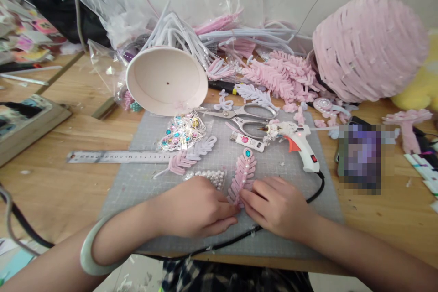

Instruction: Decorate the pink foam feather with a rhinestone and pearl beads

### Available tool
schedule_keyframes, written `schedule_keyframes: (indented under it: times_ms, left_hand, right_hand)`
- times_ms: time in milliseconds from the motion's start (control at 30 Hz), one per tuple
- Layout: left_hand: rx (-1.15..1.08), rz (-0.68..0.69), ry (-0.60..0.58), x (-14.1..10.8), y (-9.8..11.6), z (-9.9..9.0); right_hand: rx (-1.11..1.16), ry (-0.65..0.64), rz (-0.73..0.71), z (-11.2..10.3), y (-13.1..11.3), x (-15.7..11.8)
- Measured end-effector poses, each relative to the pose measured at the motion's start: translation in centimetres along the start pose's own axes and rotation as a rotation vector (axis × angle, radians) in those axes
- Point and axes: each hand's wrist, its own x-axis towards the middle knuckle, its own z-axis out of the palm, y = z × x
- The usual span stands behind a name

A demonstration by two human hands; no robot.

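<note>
A pink pipe-cleaner feather [243,173] lies on the grey cutting mat [137,219], with a row of pearl beads down its middle and a blue gem [247,153] at its top. My left hand [201,207] is closed, its fingertips pinching the feather's lower end. From the other side my right hand [277,205] grips the same end, fingers closed. Both sets of fingers partly hide the tip. Just beyond my left hand sits a clear bag of pearl beads [214,177]. A white lighter [247,141] lies above the feather.
A glue gun [301,143] rests right of the feather, its black cord [236,237] crossing the mat. Scissors [242,116], a steel ruler [112,157], a white bowl [167,82] and a pink wrapped form [369,48] stand around. Pink feathers [273,73] are piled behind.
</note>
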Motion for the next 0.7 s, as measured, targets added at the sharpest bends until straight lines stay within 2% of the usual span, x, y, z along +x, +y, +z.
schedule_keyframes:
  times_ms: [233, 367, 600, 700]
  left_hand:
    - [0.007, 0.002, -0.005, 0.0, 0.0, -0.1]
    - [0.006, 0.005, 0.026, 0.0, 0.0, -0.1]
    - [-0.005, 0.007, 0.026, -0.1, 0.0, -0.1]
    - [-0.005, 0.006, 0.015, -0.1, 0.0, -0.1]
  right_hand:
    - [0.008, 0.012, -0.005, 0.1, -0.1, -0.1]
    - [0.043, 0.072, 0.003, -0.2, 0.1, -0.1]
    - [0.024, 0.101, 0.268, -0.4, 1.8, 0.1]
    - [-0.017, 0.074, 0.293, 0.0, 2.3, 0.2]
